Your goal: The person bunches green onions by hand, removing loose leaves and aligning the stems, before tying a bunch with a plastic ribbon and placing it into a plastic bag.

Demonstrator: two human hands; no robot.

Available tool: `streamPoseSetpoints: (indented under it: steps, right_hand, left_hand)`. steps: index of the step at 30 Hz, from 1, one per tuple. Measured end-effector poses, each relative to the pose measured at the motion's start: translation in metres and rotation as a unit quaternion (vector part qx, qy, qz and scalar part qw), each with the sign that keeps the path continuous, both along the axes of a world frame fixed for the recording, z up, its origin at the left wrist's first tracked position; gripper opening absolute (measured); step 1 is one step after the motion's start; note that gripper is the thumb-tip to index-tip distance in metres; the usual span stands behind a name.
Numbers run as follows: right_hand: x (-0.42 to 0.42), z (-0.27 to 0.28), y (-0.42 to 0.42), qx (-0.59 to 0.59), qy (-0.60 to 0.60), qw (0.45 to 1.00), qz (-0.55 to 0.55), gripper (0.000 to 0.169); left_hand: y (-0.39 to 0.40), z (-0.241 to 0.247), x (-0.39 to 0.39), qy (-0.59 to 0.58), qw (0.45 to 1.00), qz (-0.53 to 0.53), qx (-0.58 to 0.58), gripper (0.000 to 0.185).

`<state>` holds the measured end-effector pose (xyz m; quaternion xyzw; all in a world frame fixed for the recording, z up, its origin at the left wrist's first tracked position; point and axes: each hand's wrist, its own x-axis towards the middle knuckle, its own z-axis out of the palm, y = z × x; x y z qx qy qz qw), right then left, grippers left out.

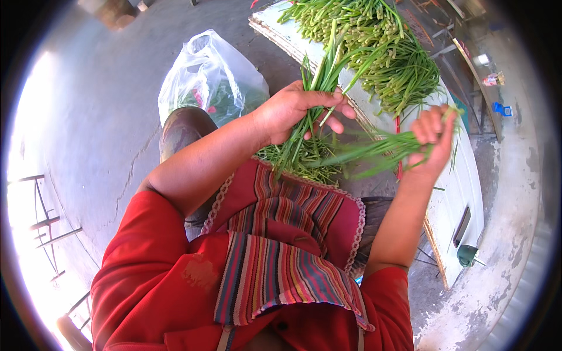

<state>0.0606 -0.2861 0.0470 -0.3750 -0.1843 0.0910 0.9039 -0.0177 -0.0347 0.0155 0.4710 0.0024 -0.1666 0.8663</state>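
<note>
My left hand (pixel 287 109) holds a small bunch of long green chive-like stalks (pixel 324 72) above my lap, its thumb across them and some fingers spread. To the right, my raised right hand (pixel 432 136) is closed around another bunch of thin green leaves (pixel 388 147), which trails left and is blurred. Beyond both hands, a large heap of the same stalks (pixel 373 52) lies on a white tabletop (pixel 461 175), many pale cut ends facing me. Below my left hand is a loose pile of green trimmings (pixel 314 162), partly hidden by the bunch.
A clear plastic bag (pixel 215 74) with greens inside stands on the concrete floor (pixel 109 96), beside my knee. A dark flat phone-like object (pixel 462 227) and a dark green cup (pixel 466 255) rest near the table's right end. A peeling wall (pixel 513 210) runs behind it.
</note>
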Motion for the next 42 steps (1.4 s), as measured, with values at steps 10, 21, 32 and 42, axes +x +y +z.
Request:
streamPoseSetpoints:
  steps: [10,21,32,42]
  right_hand:
    - [-0.047,-0.009,0.072,-0.548,-0.503,0.656,-0.125,0.035]
    - [-0.039,-0.016,0.07,-0.404,-0.52,0.721,-0.215,0.02]
    - [-0.032,-0.002,0.056,-0.282,-0.05,0.949,-0.132,0.013]
    - [-0.025,0.003,0.045,-0.169,0.04,0.976,-0.135,0.01]
  left_hand:
    - [-0.007,-0.011,0.001,0.033,0.999,0.024,0.018,0.021]
    - [-0.007,0.002,-0.006,0.007,0.999,0.006,0.032,0.024]
    - [-0.014,-0.017,-0.006,-0.212,0.934,-0.013,0.286,0.022]
    - [-0.014,-0.011,-0.007,-0.154,0.963,-0.063,0.212,0.035]
